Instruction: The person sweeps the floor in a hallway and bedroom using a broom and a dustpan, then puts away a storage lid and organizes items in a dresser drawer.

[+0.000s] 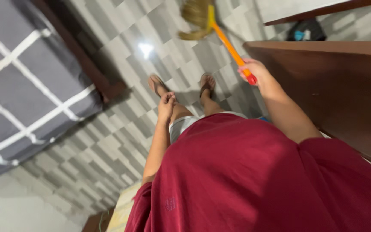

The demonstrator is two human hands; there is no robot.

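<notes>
The right hand is wrapped around the red end of a broom, fingers curled tight on the grip. From that grip the orange handle slants up and away toward the top of the view, ending in a yellow collar and a blurred head of straw-coloured bristles that sits over the tiled floor, well ahead of the person's feet. The left hand hangs beside the left thigh, holding nothing, its fingers loosely curled in toward the palm rather than spread.

The person wears a dark red shirt and light shorts, and stands in sandals on grey and white patterned tiles, where a bright spot of light reflects between the feet and the bristles. To the left lies a bed with a grey cover crossed by white lines, set on a dark wooden frame. On the right, just beside the arm that holds the broom, stands a piece of dark brown wooden furniture. Beyond it, near the top edge, a small dark object lies on the floor, too blurred to identify
</notes>
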